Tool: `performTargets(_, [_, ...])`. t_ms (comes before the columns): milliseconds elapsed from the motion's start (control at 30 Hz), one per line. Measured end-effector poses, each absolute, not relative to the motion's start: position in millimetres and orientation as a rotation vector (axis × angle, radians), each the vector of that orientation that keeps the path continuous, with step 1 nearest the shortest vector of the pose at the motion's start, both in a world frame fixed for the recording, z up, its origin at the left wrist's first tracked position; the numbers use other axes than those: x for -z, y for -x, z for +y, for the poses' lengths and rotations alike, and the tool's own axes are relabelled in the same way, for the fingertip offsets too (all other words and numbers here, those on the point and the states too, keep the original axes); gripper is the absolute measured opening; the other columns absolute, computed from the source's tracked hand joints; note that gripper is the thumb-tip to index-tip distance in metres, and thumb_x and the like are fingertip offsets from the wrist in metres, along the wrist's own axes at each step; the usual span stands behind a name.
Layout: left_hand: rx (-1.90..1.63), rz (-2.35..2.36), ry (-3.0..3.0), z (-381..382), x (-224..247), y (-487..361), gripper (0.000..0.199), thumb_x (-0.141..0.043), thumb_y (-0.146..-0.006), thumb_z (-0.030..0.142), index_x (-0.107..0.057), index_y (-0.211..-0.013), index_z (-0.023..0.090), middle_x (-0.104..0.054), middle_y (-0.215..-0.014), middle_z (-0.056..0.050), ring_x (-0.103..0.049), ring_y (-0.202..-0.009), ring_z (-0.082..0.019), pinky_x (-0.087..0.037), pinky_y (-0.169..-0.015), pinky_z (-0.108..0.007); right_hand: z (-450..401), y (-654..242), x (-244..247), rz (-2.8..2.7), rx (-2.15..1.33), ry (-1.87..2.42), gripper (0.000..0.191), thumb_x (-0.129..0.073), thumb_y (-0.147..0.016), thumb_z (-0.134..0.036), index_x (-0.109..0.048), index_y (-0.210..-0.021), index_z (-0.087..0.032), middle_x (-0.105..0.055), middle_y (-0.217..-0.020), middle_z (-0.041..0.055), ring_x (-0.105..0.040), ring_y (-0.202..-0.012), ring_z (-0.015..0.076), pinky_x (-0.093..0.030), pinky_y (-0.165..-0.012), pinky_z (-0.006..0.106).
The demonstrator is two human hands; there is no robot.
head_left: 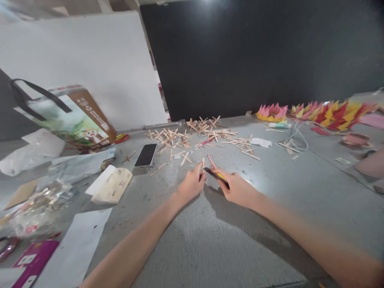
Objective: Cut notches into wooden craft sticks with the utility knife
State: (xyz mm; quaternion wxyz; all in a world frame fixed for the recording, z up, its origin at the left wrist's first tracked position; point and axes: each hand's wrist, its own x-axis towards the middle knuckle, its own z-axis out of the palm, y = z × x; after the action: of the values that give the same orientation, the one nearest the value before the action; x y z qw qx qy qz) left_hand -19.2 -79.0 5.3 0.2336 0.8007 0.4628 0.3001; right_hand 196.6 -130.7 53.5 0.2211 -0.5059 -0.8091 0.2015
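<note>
My left hand (pixel 193 181) is closed on a small flat wooden stick (pixel 203 163), which stands up from its fingertips above the grey table. In my right hand (pixel 235 189) is a black and yellow utility knife (pixel 221 176), its front end close to the stick at my left fingertips. Whether the blade touches the wood I cannot tell. A red and white striped stick (pixel 211 161) lies just beyond the knife. Farther back, wooden sticks (pixel 174 138) are heaped, several of them crossed over one another.
A phone (pixel 146 155) lies left of the heap, near a standing carrier bag (pixel 81 120). Packets, plastic wrapping (pixel 45 200) and white paper (pixel 76 244) cover the left side. At the back right are a glue stick (pixel 280 125), a white cable (pixel 300 136) and pointed paper crowns (pixel 339 115).
</note>
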Motion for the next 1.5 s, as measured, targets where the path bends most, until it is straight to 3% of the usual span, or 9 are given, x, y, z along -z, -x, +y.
performTargets(233, [-0.836,1.227,-2.203,-79,-3,19,0.044,-0.050,-0.098,0.015,-0.049,-0.142,0.013,-0.076,-0.080,-0.002,-0.068,-0.067,-0.017,-0.050,-0.074,-0.029,-118,-206,-70,-2.330,-0.617,1.424,0.042,-0.053,-0.097,-0.024,-0.061,-0.137,-0.029,-0.071,-0.075,-0.0004,-0.050,-0.050,0.0138,-0.032,-0.057,0.025])
performTargets(433, [-0.845,1.259,-2.218,-77,-3,21,0.043,-0.050,-0.098,0.018,-0.049,-0.141,0.014,-0.074,-0.076,-0.001,-0.067,-0.066,-0.017,-0.049,-0.072,-0.028,-131,-190,-47,-2.147,-0.635,1.365,0.046,-0.047,-0.099,-0.018,-0.054,-0.143,-0.027,-0.077,-0.110,0.0078,-0.067,-0.074,0.0187,-0.042,-0.069,0.026])
performTargets(667, [-0.849,1.250,-2.209,-77,-1,20,0.046,-0.050,-0.097,0.017,-0.049,-0.142,0.015,-0.072,-0.074,0.000,-0.063,-0.061,-0.016,-0.047,-0.069,-0.028,-112,-200,-79,-2.297,-0.699,1.386,0.037,-0.055,-0.093,-0.018,-0.064,-0.128,-0.027,-0.074,-0.083,0.0002,-0.054,-0.056,0.0127,-0.034,-0.059,0.024])
performTargets(900, [-0.848,1.274,-2.219,-76,-5,21,0.042,-0.050,-0.096,0.016,-0.051,-0.138,0.015,-0.073,-0.075,0.000,-0.065,-0.064,-0.017,-0.048,-0.072,-0.029,-134,-185,-40,-2.108,-0.613,1.363,0.044,-0.047,-0.099,-0.017,-0.053,-0.141,-0.025,-0.076,-0.119,0.0088,-0.070,-0.080,0.0195,-0.043,-0.075,0.027])
performTargets(1133, [-0.834,1.293,-2.225,-75,-4,21,0.045,-0.050,-0.096,0.016,-0.050,-0.141,0.014,-0.073,-0.074,-0.001,-0.065,-0.063,-0.018,-0.048,-0.069,-0.028,-115,-195,-69,-2.289,-0.660,1.418,0.038,-0.053,-0.096,-0.019,-0.060,-0.132,-0.029,-0.074,-0.083,0.0010,-0.055,-0.055,0.0147,-0.032,-0.058,0.025])
performTargets(1367, [-0.829,1.331,-2.231,-73,-4,22,0.042,-0.051,-0.096,0.017,-0.054,-0.137,0.015,-0.073,-0.074,-0.001,-0.066,-0.066,-0.019,-0.048,-0.073,-0.030,-131,-180,-41,-2.152,-0.571,1.458,0.045,-0.048,-0.100,-0.019,-0.052,-0.144,-0.027,-0.077,-0.109,0.0084,-0.064,-0.071,0.0196,-0.036,-0.067,0.027])
performTargets(1500, [-0.829,1.298,-2.239,-74,-2,21,0.043,-0.050,-0.096,0.016,-0.051,-0.139,0.014,-0.071,-0.073,0.000,-0.064,-0.063,-0.017,-0.044,-0.067,-0.028,-120,-189,-61,-2.248,-0.679,1.433,0.040,-0.054,-0.095,-0.017,-0.059,-0.133,-0.027,-0.075,-0.090,0.0030,-0.058,-0.060,0.0156,-0.034,-0.062,0.025])
